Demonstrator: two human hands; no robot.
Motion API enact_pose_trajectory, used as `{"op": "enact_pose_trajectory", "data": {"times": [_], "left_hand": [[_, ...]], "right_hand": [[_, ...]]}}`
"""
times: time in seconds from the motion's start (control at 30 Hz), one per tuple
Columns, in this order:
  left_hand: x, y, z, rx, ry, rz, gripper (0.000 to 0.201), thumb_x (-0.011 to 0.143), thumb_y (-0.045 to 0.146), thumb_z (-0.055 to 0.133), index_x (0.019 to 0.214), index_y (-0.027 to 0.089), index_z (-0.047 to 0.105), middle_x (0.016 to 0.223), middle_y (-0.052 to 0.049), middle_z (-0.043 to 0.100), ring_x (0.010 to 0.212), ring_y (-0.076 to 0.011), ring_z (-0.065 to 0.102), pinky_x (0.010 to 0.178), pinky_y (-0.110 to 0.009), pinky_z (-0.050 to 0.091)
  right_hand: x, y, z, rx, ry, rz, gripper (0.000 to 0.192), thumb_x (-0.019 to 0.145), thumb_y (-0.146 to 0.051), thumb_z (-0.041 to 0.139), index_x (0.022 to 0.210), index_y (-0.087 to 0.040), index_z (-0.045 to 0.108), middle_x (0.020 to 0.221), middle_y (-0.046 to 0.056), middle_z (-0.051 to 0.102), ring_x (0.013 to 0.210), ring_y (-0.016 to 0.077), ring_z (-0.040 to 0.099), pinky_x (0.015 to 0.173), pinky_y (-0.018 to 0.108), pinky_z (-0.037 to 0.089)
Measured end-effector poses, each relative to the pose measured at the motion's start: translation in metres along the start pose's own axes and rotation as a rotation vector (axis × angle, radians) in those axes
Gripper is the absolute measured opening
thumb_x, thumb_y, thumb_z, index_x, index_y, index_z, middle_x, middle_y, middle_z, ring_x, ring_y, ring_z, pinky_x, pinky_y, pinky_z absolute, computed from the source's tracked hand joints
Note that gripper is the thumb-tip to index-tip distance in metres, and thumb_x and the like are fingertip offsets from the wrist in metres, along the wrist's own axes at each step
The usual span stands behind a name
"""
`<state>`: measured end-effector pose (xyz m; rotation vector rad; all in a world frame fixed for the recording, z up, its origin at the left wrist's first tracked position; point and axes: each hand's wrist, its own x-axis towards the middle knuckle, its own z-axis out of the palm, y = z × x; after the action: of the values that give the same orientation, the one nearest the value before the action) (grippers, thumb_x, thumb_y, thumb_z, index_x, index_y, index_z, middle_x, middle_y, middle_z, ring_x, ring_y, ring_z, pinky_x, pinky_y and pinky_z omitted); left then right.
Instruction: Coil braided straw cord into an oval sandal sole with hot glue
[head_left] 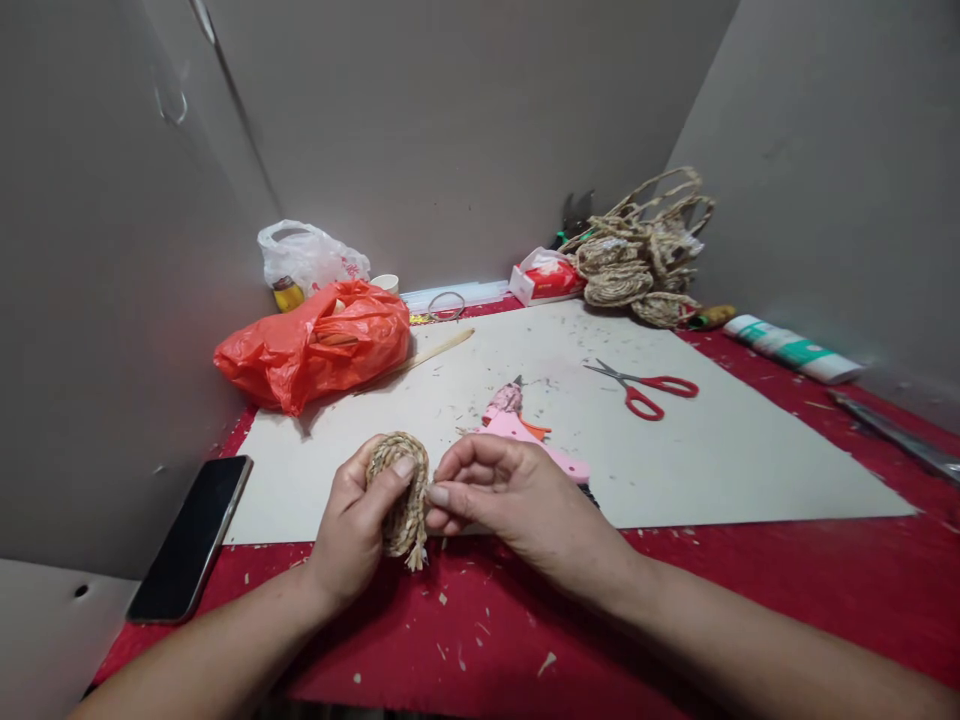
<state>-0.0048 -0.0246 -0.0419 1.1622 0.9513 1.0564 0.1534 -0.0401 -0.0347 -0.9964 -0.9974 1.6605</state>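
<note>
An oval coil of braided straw rope point(411, 505) is upright in my left hand point(352, 530), the thumb pressed across its face. A frayed end hangs from the coil's bottom. My right hand point(502, 490) is at the coil's right edge, thumb and fingertips pinched together; whatever lies between them is too small to make out. Just beyond the right hand lies a pink glue gun point(517, 430) with an orange trigger, partly hidden by that hand. Red-handled scissors point(637, 385) rest with blades apart on the white board point(750, 470) to the right.
A black phone point(191, 540) lies at the left. Behind it sit an orange plastic bag point(322, 340) and a white bag point(307, 258). A red tissue pack point(547, 275) and bundled straw rope point(637, 255) stand at the back right. Scraps litter the red cloth point(465, 640).
</note>
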Motion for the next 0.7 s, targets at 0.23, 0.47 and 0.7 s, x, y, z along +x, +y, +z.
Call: {"op": "enact_pose_trajectory", "data": {"times": [0.23, 0.47, 0.7], "left_hand": [[0.0001, -0.0025, 0.0066, -0.087, 0.019, -0.032, 0.02, 0.081, 0.036, 0.064, 0.084, 0.019, 0.054, 0.065, 0.004, 0.05, 0.052, -0.0087, 0.047, 0.05, -0.02, 0.043], [0.004, -0.0021, 0.0036, -0.123, 0.067, -0.021, 0.023, 0.078, 0.036, 0.066, 0.084, 0.017, 0.055, 0.067, 0.004, 0.049, 0.056, -0.009, 0.046, 0.053, -0.02, 0.042], [0.004, -0.0007, 0.0033, -0.124, 0.071, 0.012, 0.02, 0.08, 0.036, 0.064, 0.083, 0.018, 0.056, 0.067, 0.005, 0.046, 0.057, -0.0082, 0.041, 0.053, -0.02, 0.041]], "right_hand": [[0.0007, 0.0029, 0.0043, 0.044, 0.059, -0.01, 0.03, 0.057, -0.034, 0.084, 0.067, -0.015, 0.063, 0.058, -0.002, 0.066, 0.056, 0.01, 0.065, 0.06, 0.022, 0.055], [-0.0013, 0.0037, 0.0071, 0.056, 0.051, -0.028, 0.028, 0.058, -0.037, 0.083, 0.07, -0.017, 0.067, 0.064, 0.001, 0.07, 0.06, 0.0128, 0.067, 0.066, 0.027, 0.057], [-0.0067, 0.0089, 0.0081, -0.218, 0.088, -0.23, 0.007, 0.072, -0.026, 0.07, 0.076, -0.021, 0.075, 0.073, 0.003, 0.074, 0.071, 0.0182, 0.069, 0.072, 0.032, 0.056]]}}
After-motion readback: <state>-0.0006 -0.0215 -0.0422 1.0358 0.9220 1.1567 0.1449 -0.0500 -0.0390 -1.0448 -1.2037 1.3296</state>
